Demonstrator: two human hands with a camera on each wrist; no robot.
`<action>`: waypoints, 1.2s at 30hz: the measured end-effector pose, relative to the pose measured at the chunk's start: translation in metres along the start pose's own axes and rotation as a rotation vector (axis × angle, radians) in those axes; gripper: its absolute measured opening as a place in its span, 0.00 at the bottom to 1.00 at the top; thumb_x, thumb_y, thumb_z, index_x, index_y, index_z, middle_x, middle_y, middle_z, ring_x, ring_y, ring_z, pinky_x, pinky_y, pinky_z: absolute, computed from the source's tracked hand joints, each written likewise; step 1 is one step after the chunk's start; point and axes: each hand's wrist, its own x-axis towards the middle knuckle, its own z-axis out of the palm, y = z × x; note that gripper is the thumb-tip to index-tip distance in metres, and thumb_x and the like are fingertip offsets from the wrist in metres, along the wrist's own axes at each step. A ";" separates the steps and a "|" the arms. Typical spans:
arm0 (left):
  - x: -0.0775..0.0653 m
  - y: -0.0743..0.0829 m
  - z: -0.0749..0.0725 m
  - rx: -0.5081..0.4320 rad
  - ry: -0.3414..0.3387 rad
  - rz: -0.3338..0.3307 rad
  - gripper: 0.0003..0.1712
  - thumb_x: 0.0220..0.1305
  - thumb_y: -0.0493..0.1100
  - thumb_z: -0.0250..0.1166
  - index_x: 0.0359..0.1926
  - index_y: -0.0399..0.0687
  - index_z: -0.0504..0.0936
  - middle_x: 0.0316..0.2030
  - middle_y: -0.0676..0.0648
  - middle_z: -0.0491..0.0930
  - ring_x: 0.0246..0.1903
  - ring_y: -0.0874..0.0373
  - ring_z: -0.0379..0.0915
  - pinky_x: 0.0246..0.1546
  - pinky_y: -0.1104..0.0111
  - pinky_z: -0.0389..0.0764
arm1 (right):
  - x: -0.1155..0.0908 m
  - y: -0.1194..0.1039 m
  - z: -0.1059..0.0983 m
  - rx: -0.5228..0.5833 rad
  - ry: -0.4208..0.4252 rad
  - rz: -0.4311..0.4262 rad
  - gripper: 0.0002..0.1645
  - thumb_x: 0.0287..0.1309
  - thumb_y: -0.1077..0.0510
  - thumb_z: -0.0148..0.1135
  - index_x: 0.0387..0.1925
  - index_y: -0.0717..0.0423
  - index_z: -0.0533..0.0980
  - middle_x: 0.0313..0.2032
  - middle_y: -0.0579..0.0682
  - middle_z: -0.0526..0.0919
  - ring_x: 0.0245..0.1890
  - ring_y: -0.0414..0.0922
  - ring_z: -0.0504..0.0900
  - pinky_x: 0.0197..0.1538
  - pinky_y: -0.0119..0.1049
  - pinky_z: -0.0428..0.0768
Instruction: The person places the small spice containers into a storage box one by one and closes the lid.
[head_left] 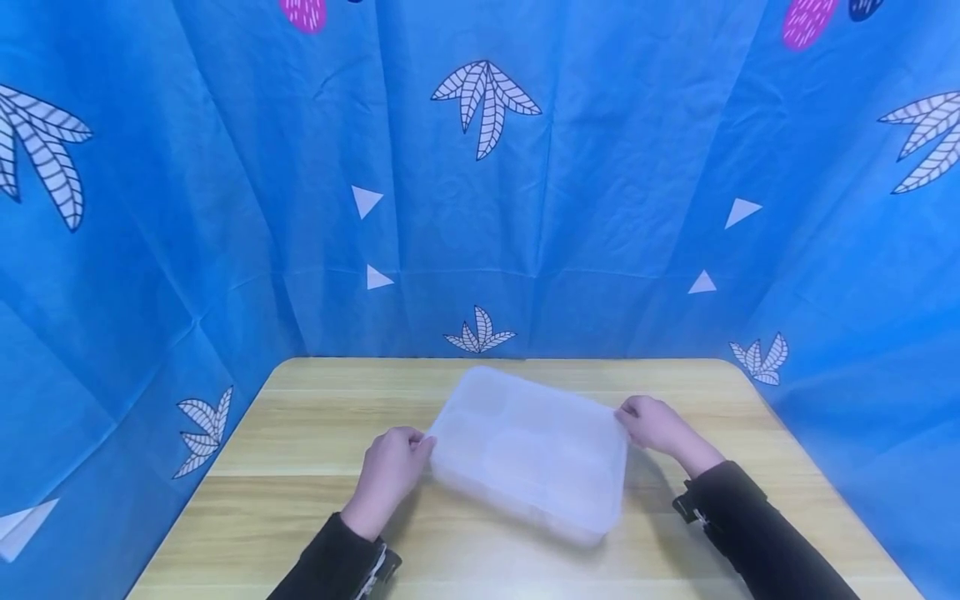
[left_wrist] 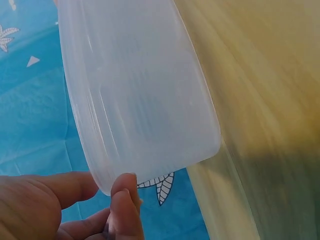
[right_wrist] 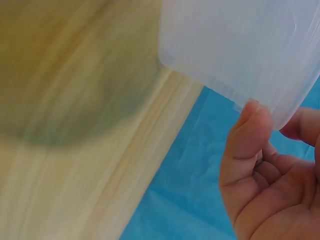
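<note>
A translucent white plastic storage box (head_left: 528, 454) hangs tilted a little above the wooden table (head_left: 300, 508), with a shadow beneath it. My left hand (head_left: 393, 471) pinches its left edge between thumb and fingers; in the left wrist view that hand (left_wrist: 40, 205) grips the rim near a corner. On the far right side, my right hand (head_left: 660, 427) pinches the opposite edge. The right wrist view shows thumb and fingers of that hand (right_wrist: 275, 175) on the rim at a rounded corner. Whatever the box may contain cannot be made out.
A blue curtain (head_left: 600, 167) printed with white leaves and triangles surrounds the table at the back and both sides. The table's far edge (head_left: 360, 360) lies just behind the box.
</note>
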 end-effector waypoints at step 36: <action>0.061 -0.005 0.027 -0.326 -0.082 -0.061 0.30 0.68 0.42 0.65 0.65 0.29 0.72 0.55 0.33 0.80 0.56 0.41 0.77 0.56 0.53 0.79 | -0.072 -0.018 0.013 0.238 -0.101 0.005 0.10 0.65 0.64 0.57 0.28 0.64 0.77 0.19 0.50 0.78 0.19 0.44 0.77 0.24 0.39 0.82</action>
